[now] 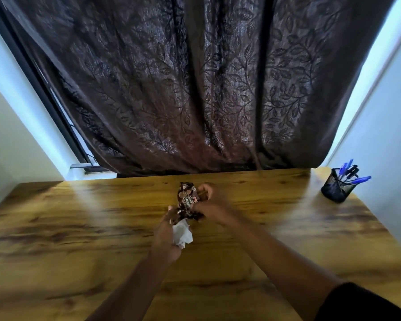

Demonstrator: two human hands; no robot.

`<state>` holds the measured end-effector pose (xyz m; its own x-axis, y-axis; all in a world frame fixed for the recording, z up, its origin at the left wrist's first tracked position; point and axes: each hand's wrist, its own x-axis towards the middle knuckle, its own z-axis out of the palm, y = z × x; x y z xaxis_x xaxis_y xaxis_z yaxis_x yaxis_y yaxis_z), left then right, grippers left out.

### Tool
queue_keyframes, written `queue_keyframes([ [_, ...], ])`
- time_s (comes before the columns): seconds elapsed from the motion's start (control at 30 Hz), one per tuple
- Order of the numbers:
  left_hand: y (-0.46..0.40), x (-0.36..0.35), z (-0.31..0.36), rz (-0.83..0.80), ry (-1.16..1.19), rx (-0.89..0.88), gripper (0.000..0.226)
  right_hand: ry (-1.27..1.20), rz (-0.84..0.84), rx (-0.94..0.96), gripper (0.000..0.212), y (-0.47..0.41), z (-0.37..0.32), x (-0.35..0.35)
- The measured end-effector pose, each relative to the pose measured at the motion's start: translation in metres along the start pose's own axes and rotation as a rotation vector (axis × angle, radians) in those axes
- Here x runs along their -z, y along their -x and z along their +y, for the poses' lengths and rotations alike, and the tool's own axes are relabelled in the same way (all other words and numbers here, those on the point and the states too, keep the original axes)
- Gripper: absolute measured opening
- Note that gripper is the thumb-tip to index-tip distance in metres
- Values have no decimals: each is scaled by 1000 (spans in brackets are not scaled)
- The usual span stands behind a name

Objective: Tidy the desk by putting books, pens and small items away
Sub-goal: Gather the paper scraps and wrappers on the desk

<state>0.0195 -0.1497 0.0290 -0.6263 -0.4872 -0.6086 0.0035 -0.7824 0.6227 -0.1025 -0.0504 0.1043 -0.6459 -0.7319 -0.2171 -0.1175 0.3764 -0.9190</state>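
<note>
Both hands meet over the middle of the wooden desk (79,228). My left hand (166,237) holds a crumpled white paper (182,235) in its palm, and its fingertips touch a dark brown crinkled wrapper (187,200). My right hand (210,203) grips that same wrapper from the right. The wrapper is blurred and its print cannot be read. A black mesh pen holder (337,188) with several blue pens (354,179) stands at the desk's far right corner, well away from both hands.
A dark brown leaf-patterned curtain (195,89) hangs behind the desk's far edge. White walls close in on the left (9,135) and right (384,135). A dark window frame (56,107) shows at the left of the curtain.
</note>
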Motion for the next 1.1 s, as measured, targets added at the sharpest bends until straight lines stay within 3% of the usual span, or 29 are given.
queue_keyframes([
  [0.13, 20, -17, -2, -50, 64, 44, 72, 262, 205, 264, 26, 33, 15, -17],
  [0.27, 36, -20, -10, 25, 76, 42, 69, 375, 325, 413, 22, 60, 26, -35],
  [0.37, 52, -6, -21, -144, 99, 97, 85, 464, 337, 427, 25, 85, 32, -46],
  [0.57, 85, 15, -41, -231, -8, -11, 71, 508, 288, 416, 49, 136, 57, -69],
  [0.67, 103, 22, -57, -304, -43, 8, 74, 535, 337, 442, 41, 168, 76, -74],
  [0.83, 140, 22, -100, -265, -181, 83, 40, 455, 509, 368, 44, 225, 96, -86],
  [1.0, 173, 26, -157, -351, -272, 122, 37, 316, 657, 292, 25, 281, 120, -96],
  [1.1, 183, 27, -177, -403, -300, 116, 27, 256, 671, 254, 31, 303, 129, -99],
])
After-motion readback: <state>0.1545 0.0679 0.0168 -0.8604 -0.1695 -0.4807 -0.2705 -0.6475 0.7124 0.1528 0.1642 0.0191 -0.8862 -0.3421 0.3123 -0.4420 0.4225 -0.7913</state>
